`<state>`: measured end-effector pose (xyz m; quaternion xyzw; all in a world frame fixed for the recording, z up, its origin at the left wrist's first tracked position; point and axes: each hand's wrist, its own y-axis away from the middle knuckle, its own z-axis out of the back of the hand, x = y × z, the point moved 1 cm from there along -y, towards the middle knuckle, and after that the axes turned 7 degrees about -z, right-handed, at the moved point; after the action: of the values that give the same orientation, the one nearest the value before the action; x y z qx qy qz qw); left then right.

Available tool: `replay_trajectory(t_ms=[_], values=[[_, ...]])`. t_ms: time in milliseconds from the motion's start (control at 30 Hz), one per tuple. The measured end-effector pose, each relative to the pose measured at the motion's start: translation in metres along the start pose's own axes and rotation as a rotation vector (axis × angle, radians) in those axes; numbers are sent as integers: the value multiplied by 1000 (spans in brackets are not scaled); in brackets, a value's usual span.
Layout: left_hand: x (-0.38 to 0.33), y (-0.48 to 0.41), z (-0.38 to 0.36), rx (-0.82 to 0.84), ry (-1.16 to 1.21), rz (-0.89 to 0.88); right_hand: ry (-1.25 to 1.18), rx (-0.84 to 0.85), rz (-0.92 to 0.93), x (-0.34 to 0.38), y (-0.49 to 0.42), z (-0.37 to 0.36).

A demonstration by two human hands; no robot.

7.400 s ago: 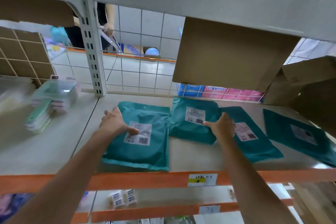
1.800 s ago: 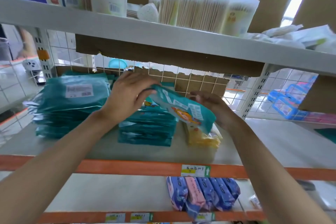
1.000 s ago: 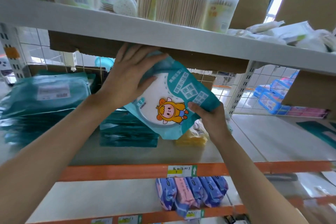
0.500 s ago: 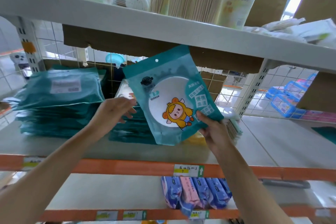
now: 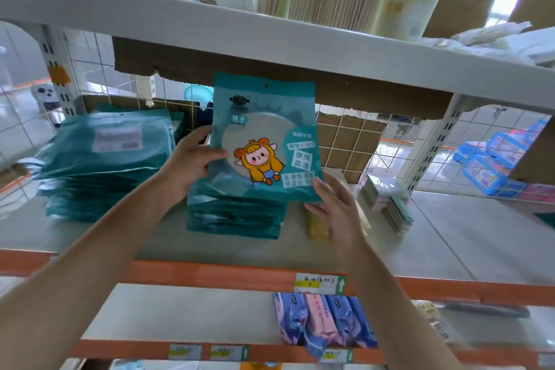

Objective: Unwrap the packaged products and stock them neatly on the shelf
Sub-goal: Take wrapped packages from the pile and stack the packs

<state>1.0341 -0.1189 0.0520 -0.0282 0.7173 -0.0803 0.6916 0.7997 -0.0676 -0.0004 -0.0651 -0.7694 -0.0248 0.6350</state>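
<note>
From the head camera, a teal mirror package [image 5: 264, 129] is held upright over the middle shelf [image 5: 444, 252], just above a stack of teal packages [image 5: 237, 215]. The left hand [image 5: 192, 165] grips its left edge, thumb on the front; the right hand [image 5: 333, 204] pinches its lower right corner.

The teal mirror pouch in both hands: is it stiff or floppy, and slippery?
Probably stiff: the teal mirror pouch stands upright, unbent, held only at its edges by the left hand and right hand. Its glossy film looks slippery. Labelled a mirror, it is likely fragile.
</note>
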Motion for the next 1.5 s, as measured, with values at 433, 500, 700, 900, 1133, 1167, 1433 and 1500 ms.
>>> replay_trajectory(t_ms=[433, 500, 700, 900, 1133, 1167, 1433, 1500], values=[[4, -67, 21, -43, -148, 274, 1269, -152, 226, -93, 9, 10], [6, -69, 24, -51, -179, 304, 1307, -146, 203, -98, 8, 6], [12, -79, 26, -119, -487, 212, 1302, -176, 237, -103, 1, -12], [17, -79, 16, -98, -738, 69, 1296, -150, 232, -107, -2, -11], [23, -78, 5, -20, -811, 12, 1287, -144, 237, -109, -1, -11], [24, -79, 5, -12, -823, 1, 1292, -148, 245, -110, -1, -11], [25, -78, 6, 94, -883, -24, 1279, -142, 235, -113, -2, -10], [25, -79, 6, 108, -895, -19, 1270, -139, 237, -113, -2, -9]])
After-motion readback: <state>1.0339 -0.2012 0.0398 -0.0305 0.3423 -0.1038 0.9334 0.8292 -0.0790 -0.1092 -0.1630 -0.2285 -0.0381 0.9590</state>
